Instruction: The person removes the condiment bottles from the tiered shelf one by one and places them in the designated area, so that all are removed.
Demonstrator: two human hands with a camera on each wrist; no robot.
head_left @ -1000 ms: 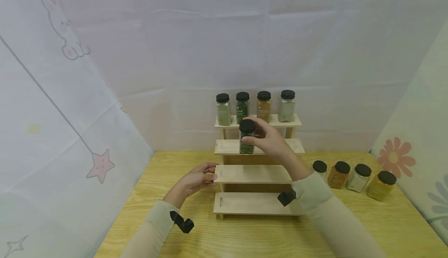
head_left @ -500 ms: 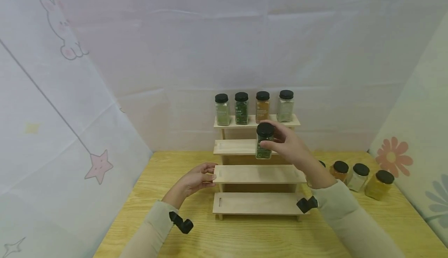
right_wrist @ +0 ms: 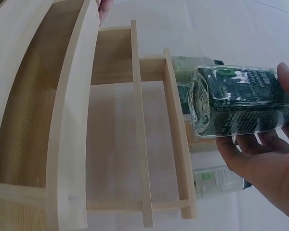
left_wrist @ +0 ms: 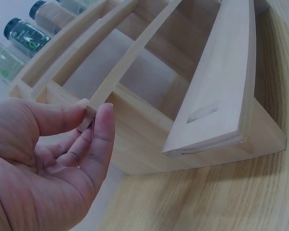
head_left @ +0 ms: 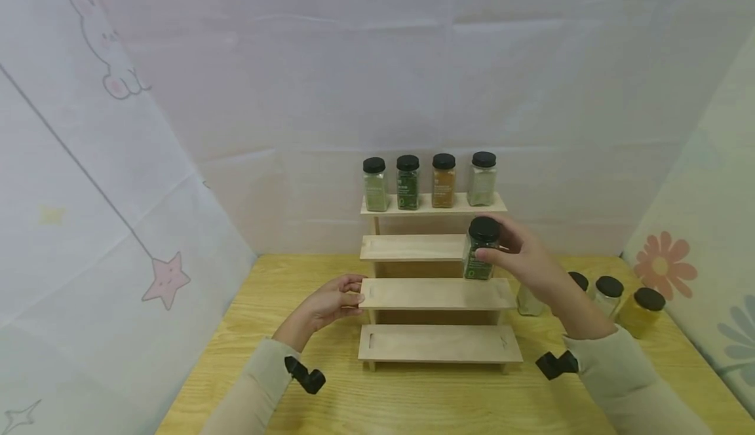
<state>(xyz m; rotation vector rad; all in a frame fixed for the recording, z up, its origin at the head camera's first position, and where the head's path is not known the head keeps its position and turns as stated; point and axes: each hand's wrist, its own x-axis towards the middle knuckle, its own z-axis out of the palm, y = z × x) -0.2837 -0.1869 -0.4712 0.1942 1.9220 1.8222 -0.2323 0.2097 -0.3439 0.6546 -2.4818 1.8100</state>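
Clasping a jar (right_wrist: 233, 103), right grip (head_left: 525, 261) hovers outstretched; left grip (head_left: 330, 301) pinches the rack (head_left: 436, 294).

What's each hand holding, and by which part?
The right hand holds a dark green jar near its lid; the left hand pinches the second-lowest shelf at its left end.

Held jar (right_wrist: 241, 103), right end of rack (head_left: 436, 294): white print (right_wrist: 254, 79) illegible, green mark (right_wrist: 225, 71) | jars (head_left: 408, 191) atop rack: print too small
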